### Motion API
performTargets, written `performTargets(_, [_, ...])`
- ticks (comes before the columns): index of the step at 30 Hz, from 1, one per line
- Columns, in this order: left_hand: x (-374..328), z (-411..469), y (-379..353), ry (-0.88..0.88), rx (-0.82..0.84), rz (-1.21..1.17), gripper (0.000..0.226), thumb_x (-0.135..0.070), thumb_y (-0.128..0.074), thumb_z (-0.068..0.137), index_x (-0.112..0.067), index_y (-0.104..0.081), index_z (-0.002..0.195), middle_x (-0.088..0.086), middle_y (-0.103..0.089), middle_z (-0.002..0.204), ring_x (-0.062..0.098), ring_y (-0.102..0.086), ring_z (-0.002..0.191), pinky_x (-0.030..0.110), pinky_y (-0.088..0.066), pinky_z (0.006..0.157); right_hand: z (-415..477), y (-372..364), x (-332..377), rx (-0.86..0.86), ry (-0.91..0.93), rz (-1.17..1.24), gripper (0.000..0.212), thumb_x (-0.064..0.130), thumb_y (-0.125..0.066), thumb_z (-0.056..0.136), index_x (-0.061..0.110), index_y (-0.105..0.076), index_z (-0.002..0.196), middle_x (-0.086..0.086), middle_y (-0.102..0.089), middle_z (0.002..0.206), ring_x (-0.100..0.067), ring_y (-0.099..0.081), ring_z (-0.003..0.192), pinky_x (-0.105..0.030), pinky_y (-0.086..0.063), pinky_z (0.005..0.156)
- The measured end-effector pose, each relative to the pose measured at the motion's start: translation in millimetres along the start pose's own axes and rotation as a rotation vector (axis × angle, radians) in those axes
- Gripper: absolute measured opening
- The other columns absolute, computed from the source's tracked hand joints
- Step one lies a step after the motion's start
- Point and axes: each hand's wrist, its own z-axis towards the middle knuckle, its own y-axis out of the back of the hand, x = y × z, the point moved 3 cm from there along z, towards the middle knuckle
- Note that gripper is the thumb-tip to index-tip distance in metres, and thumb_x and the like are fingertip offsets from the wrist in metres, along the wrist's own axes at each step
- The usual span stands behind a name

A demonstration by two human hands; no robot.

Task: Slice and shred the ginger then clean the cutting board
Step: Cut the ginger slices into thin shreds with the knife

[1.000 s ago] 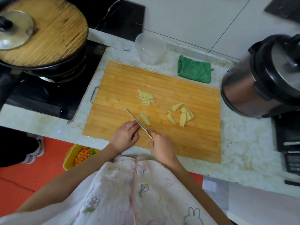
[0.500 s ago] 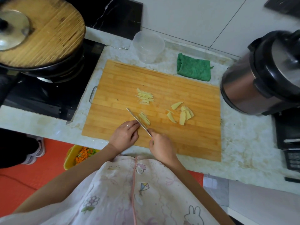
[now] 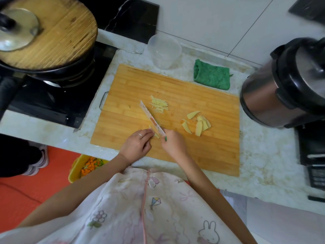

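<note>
Mid-shred at this tag. My right hand was closed round the knife handle, with only a green bit of handle showing at the fingers. The blade ran far-left from that hand, tilted with its flat partly up and its heel down at the stack. My left hand had its fingers curled, tips pinching that small stack of ginger strips onto the board, right against the blade's left side. The stack sat near-centre on the board. Fingers and blade hid most of it, so I couldn't tell how much of it was already cut.

Progress, my read:
- Slicing looked done, as I saw no whole ginger anywhere.
- One pile of shreds lay just right of the blade tip, finished.
- The slices lay in a loose group to the right, well apart from the knife and not yet shredded.
- I called shredding under half done, with the stack in hand plus those slices left.
- Cleaning had not started. The cloth sat folded on the counter just past the board's far edge, with nothing touching it.
- The clear cup stood at the far edge and looked empty, so the shreds probably had to go somewhere like that first.
</note>
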Motion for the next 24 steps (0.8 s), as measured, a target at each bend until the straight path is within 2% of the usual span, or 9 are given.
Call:
performTargets(3, [0, 1, 2, 0.005, 0.000, 0.003, 0.034, -0.015, -0.048, 0.086, -0.001, -0.068, 0.110, 0.012, -0.066, 0.113, 0.027, -0.064, 0.098, 0.034, -0.054, 0.084, -14, 1, -7, -0.018, -0.002, 0.042, 0.024, 0.009, -0.045, 0.091, 0.007, -0.063, 0.107, -0.014, -0.067, 0.083, -0.030, -0.061, 0.073, -0.029, -0.037, 0.055])
performTargets(6, [-1, 0, 2, 0.004, -0.011, 0.003, 0.033, -0.015, -0.049, 0.086, -0.001, -0.068, 0.109, 0.012, -0.066, 0.113, 0.027, -0.064, 0.097, 0.034, -0.055, 0.081, -28, -4, -14, 0.013, -0.036, 0.051, 0.020, 0.010, -0.044, 0.092, 0.005, -0.061, 0.101, -0.013, -0.064, 0.078, -0.026, -0.056, 0.064, -0.030, -0.034, 0.052])
performTargets(11, [0, 0, 1, -0.001, -0.028, 0.004, 0.032, -0.014, -0.050, 0.086, 0.000, -0.069, 0.108, 0.012, -0.066, 0.112, 0.028, -0.065, 0.096, 0.035, -0.056, 0.080, -34, -7, -14, 0.035, -0.061, -0.008, 0.013, 0.011, -0.045, 0.091, 0.004, -0.055, 0.086, -0.006, -0.050, 0.063, -0.026, -0.047, 0.060, -0.032, -0.027, 0.051])
performTargets(15, [1, -1, 0, 0.002, -0.031, 0.000, 0.032, -0.014, -0.050, 0.087, 0.000, -0.069, 0.109, 0.012, -0.066, 0.113, 0.027, -0.064, 0.097, 0.035, -0.056, 0.081, -33, 0, -8, 0.062, -0.031, -0.040, 0.011, 0.009, -0.045, 0.091, 0.015, -0.044, 0.081, 0.003, -0.036, 0.056, -0.024, -0.042, 0.061, -0.032, -0.024, 0.052])
performTargets(16, [0, 0, 0, 0.000, -0.030, 0.002, 0.032, -0.014, -0.050, 0.087, -0.001, -0.069, 0.109, 0.012, -0.066, 0.113, 0.027, -0.064, 0.097, 0.035, -0.055, 0.081, -33, 1, -8, 0.054, -0.025, -0.045, 0.015, 0.009, -0.045, 0.091, 0.017, -0.041, 0.079, 0.004, -0.035, 0.055, -0.022, -0.041, 0.058, -0.033, -0.023, 0.049])
performTargets(18, [0, 0, 0, -0.002, -0.024, 0.009, 0.032, -0.014, -0.049, 0.086, -0.001, -0.069, 0.108, 0.012, -0.067, 0.112, 0.027, -0.064, 0.097, 0.035, -0.055, 0.082, -36, 3, -8, 0.029, -0.029, -0.021, 0.028, 0.009, -0.044, 0.092, 0.025, -0.037, 0.070, 0.004, -0.037, 0.055, -0.016, -0.038, 0.050, -0.027, -0.021, 0.043])
performTargets(19, [0, 0, 0, -0.001, -0.026, 0.012, 0.032, -0.014, -0.049, 0.086, -0.001, -0.069, 0.108, 0.012, -0.067, 0.112, 0.027, -0.064, 0.096, 0.034, -0.055, 0.082, -36, 3, -8, 0.018, -0.031, 0.001, 0.028, 0.009, -0.044, 0.092, 0.026, -0.043, 0.071, 0.002, -0.041, 0.056, -0.015, -0.039, 0.049, -0.026, -0.023, 0.043])
performTargets(21, [0, 0, 1, 0.001, -0.033, 0.009, 0.033, -0.014, -0.049, 0.086, -0.001, -0.070, 0.108, 0.011, -0.067, 0.112, 0.027, -0.065, 0.096, 0.034, -0.055, 0.082, -34, 2, -6, 0.013, -0.022, 0.021, 0.016, 0.009, -0.044, 0.091, 0.014, -0.058, 0.087, 0.000, -0.047, 0.059, -0.020, -0.046, 0.055, -0.030, -0.029, 0.049])
performTargets(24, [-1, 0, 1, 0.001, -0.036, -0.003, 0.033, -0.013, -0.049, 0.086, -0.001, -0.069, 0.109, 0.011, -0.067, 0.113, 0.026, -0.065, 0.097, 0.034, -0.055, 0.082, -30, 0, -4, 0.037, -0.008, 0.009, 0.013, 0.009, -0.044, 0.091, 0.010, -0.057, 0.092, 0.003, -0.042, 0.059, -0.027, -0.048, 0.064, -0.030, -0.029, 0.055])
